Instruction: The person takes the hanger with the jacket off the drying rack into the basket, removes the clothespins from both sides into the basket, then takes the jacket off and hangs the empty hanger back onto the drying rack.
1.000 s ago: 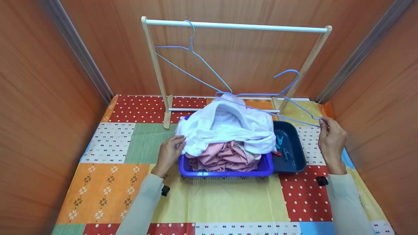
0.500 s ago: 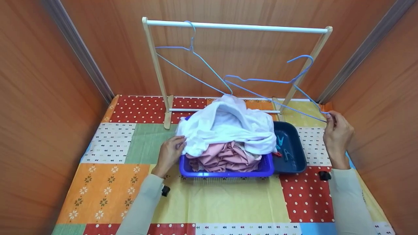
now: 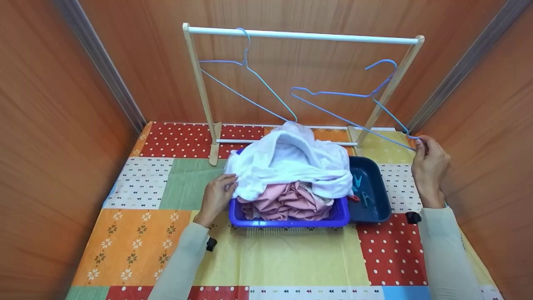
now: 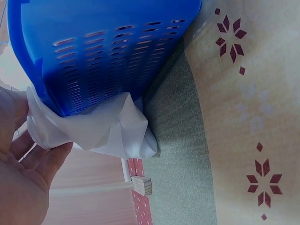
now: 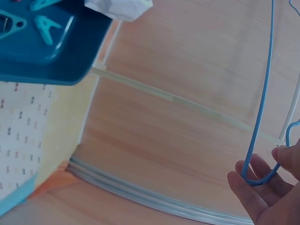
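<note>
My right hand pinches one lower corner of a blue wire hanger, raised in front of the rack's right post with its hook upward. In the right wrist view, thumb and fingers close around the bend of the hanger. A white garment lies heaped over pink cloth in a purple-blue basket. At the garment's left edge, my left hand holds a fold of it. The left wrist view shows this white cloth draped over the basket's rim, between thumb and fingers.
Behind the basket stands a wooden rack with a white rail; a second blue hanger hangs from it on the left. A dark tray with several clothespins sits right of the basket. Wooden panels enclose the patchwork-clothed table.
My right hand has moved up and slightly right, raising the hanger away from the white garment toward the rack's right post. The left hand and the garment have stayed in place.
</note>
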A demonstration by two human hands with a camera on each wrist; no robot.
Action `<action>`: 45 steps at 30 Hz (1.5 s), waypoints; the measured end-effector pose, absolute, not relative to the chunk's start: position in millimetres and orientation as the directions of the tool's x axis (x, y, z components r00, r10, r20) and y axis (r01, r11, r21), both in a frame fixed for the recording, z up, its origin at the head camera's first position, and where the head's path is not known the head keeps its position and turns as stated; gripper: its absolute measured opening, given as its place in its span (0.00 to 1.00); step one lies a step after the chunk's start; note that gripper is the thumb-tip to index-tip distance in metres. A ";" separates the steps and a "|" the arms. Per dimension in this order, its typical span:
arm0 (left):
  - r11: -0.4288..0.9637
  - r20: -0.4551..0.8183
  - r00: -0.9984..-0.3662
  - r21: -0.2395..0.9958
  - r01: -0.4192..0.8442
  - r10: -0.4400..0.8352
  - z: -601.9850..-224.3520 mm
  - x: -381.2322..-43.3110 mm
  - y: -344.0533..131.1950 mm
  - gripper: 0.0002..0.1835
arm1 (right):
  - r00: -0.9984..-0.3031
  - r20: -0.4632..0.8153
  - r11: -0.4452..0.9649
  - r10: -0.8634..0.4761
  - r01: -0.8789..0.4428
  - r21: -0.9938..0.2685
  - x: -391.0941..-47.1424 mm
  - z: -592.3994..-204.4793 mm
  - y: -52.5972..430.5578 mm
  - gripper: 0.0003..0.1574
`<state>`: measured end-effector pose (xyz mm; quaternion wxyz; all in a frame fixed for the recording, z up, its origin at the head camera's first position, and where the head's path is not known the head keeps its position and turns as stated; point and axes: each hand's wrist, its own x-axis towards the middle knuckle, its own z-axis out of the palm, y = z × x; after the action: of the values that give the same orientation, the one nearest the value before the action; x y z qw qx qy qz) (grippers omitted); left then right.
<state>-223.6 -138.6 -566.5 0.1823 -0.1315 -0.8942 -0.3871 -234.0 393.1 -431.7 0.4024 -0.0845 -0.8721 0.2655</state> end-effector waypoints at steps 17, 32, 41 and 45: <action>0.657 0.454 -0.885 0.639 0.401 0.098 -566.5 -226.2 -139.3 0.10 | -0.667 0.664 0.844 0.338 -0.098 -0.528 -266.3 -419.9 372.6 0.19; 0.653 0.406 -0.910 0.669 0.355 0.079 -566.2 -222.9 -139.5 0.11 | -0.669 0.655 0.832 0.352 -0.097 -0.546 -292.2 -405.1 361.6 0.18; 0.651 0.388 -0.918 0.677 0.344 0.081 -566.4 -222.5 -140.2 0.11 | -0.696 0.631 0.843 0.343 -0.069 -0.534 -305.6 -386.1 355.7 0.19; 0.654 0.396 -0.914 0.670 0.351 0.085 -566.7 -223.1 -140.2 0.11 | -0.699 0.619 0.837 0.357 -0.054 -0.544 -313.2 -376.8 354.5 0.19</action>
<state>-223.1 -140.2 -566.7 0.1673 -0.1220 -0.8940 -0.3974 -313.2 354.5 -376.8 0.3781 -0.0861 -0.8807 0.2720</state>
